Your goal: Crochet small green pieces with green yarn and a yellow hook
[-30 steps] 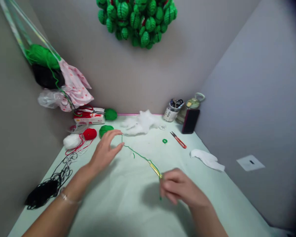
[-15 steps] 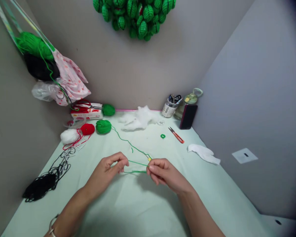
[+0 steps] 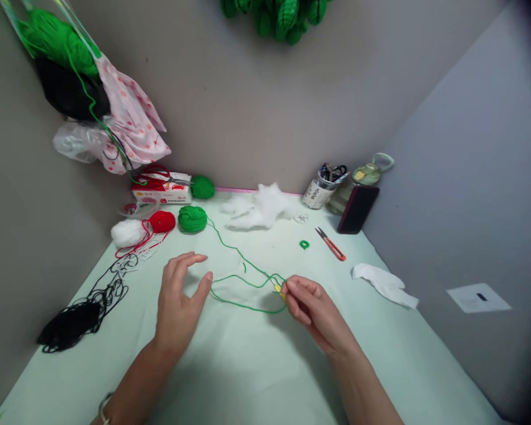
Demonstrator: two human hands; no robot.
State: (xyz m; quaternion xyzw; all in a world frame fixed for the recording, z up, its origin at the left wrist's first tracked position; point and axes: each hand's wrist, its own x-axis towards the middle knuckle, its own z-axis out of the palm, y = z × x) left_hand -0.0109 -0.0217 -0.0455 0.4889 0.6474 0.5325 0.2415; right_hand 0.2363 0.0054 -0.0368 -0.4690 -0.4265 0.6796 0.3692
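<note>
My right hand [image 3: 307, 301] is closed around a crochet hook [image 3: 278, 288], whose yellow grip and thin metal tip show beyond the fingers. Green yarn [image 3: 248, 307] runs out of that same hand in a wide, slack loop toward the left. At the loop's far end, my left hand [image 3: 181, 292] is open, thumb and fingers spread, the thumb tip close to the yarn; I cannot tell if they touch. Another strand leads back from the hook to a green yarn ball [image 3: 193, 219]. A short green yarn scrap [image 3: 244, 268] lies just behind the loop.
White stuffing [image 3: 265, 206] lies at the back. Orange thread snips [image 3: 331, 244], a small green ring [image 3: 304, 244], a phone [image 3: 358, 209] and a white cloth piece [image 3: 384, 285] are on the right. Black yarn [image 3: 71, 324], red yarn [image 3: 161, 222] and white yarn [image 3: 127, 234] lie left.
My left hand has let go of the green yarn, moved left and spread its fingers. The taut strands have gone slack into a loop. The view has shifted slightly.
</note>
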